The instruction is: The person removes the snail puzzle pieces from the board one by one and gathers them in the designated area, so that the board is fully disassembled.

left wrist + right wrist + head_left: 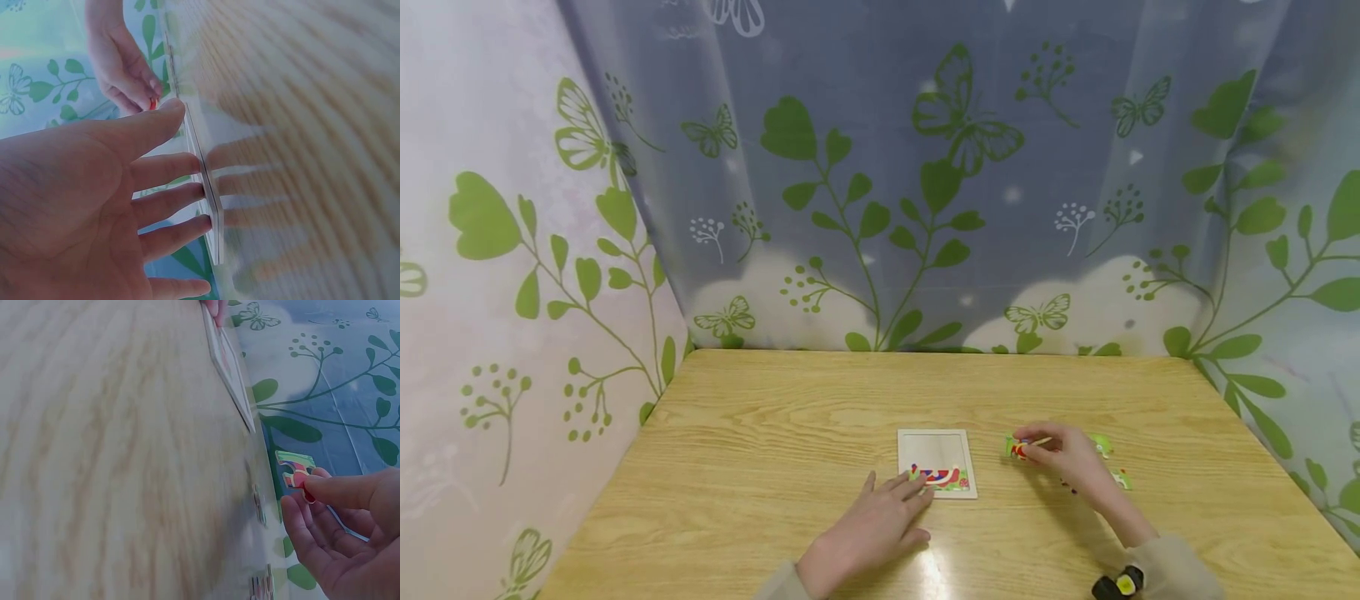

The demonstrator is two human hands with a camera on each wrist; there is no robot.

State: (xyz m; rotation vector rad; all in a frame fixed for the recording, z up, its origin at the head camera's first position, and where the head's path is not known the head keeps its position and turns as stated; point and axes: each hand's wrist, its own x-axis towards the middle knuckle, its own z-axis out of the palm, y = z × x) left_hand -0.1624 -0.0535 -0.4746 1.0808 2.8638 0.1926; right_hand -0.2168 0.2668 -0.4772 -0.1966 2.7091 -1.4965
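Observation:
A jigsaw puzzle piece (299,474), green along one edge with red and yellow parts, is pinched between the thumb and fingers of my right hand (1071,458). In the right wrist view it is held up above the table, to one side of the board. My left hand (880,521) has its fingers extended, their tips at the near edge of a square puzzle board (932,450) with a pale rim. Along the board's near side lies a row of joined colourful pieces (953,477), partly covered by those fingers; the board's far part shows a plain pale base.
Loose puzzle pieces lie on the wooden table (760,433) around the right hand, among them a green one (1102,444) and another (1122,478) nearer. A black device (1117,583) sits by the right sleeve. Curtains (865,208) printed with leaves and butterflies enclose the table.

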